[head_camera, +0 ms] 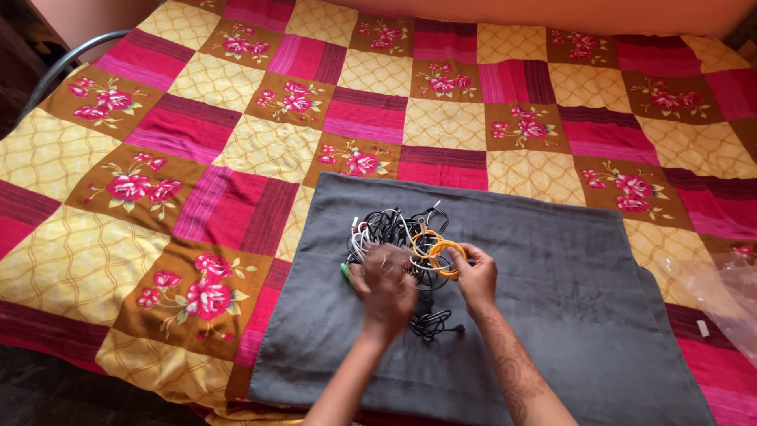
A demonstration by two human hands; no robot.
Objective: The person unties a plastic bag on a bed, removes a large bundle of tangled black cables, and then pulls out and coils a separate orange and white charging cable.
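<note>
A tangled heap of cables (pixel 394 233), black, white and orange, lies on a grey cloth (pixel 552 300) spread over a bed. My left hand (pixel 386 280) rests on the lower left of the heap, blurred, fingers curled into the black cables. My right hand (pixel 475 274) pinches a coiled orange cable (pixel 441 252) at the heap's right side. A black cable with a plug (pixel 434 323) trails toward me between my forearms. A small green piece (pixel 344 270) peeks out by my left hand.
The bed carries a patchwork quilt (pixel 197 158) of yellow, magenta and brown squares with pink flowers. A clear plastic bag (pixel 721 292) lies at the right edge. A grey metal bed rail (pixel 67 63) curves at the upper left. Dark floor shows at the lower left.
</note>
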